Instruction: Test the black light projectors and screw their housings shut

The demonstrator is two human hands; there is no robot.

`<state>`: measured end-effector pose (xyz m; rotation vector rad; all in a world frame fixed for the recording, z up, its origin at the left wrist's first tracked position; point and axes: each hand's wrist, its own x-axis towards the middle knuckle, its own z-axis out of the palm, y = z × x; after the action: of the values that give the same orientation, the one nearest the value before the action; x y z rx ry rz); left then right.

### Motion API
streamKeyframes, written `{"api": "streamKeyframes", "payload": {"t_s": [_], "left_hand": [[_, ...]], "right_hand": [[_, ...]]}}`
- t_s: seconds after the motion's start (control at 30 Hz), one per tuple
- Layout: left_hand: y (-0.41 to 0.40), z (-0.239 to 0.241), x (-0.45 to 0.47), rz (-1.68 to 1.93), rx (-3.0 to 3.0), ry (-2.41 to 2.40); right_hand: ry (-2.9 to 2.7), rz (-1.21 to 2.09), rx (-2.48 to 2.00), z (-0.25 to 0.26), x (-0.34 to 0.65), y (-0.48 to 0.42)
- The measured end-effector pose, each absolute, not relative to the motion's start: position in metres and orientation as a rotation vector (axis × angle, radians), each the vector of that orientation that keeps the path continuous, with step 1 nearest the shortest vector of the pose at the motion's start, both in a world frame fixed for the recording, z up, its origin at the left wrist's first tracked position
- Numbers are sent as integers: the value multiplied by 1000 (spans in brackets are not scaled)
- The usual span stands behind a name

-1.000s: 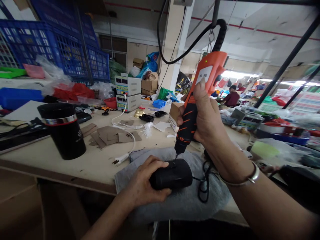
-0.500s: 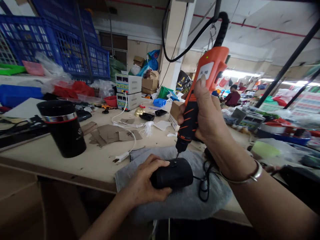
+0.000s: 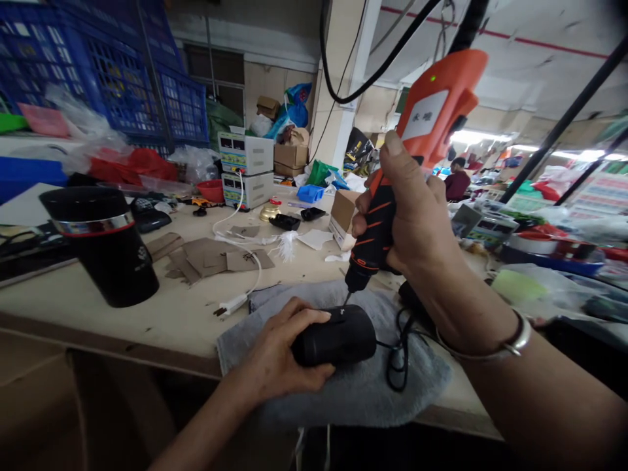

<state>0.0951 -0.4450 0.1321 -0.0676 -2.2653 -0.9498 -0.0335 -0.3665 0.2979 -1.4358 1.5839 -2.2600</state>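
My left hand (image 3: 287, 353) is closed around a black cylindrical housing (image 3: 353, 337), which lies on its side on a grey cloth (image 3: 417, 399). A black cord (image 3: 400, 356) runs out of its right end. My right hand (image 3: 417, 222) grips an orange and black electric screwdriver (image 3: 375, 229), tilted with its top leaning right. The bit points down at a small silver screw (image 3: 342, 311) on top of the housing; the tip is at or just above the screw head, and I cannot tell whether they touch.
A black tumbler (image 3: 118, 261) stands at the left, near brown cardboard pieces (image 3: 210, 255) and a white plug (image 3: 233, 304). Behind are two stacked power supply units (image 3: 248, 170) and a small open box (image 3: 343, 219). A person (image 3: 457, 182) sits far back.
The screwdriver's upper end has tilted further right and its bit slants more. The screw now shows clearly beside the tip. The housing stays in my left hand; the whole view has shifted slightly.
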Motion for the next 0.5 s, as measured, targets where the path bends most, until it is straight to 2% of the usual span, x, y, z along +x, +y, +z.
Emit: {"api": "streamKeyframes", "payload": {"t_s": [0.5], "left_hand": [[-442,135,97,-986,-91,-2218]], "right_hand": [[1581,-2208,-1317,304,-28,-370]]}}
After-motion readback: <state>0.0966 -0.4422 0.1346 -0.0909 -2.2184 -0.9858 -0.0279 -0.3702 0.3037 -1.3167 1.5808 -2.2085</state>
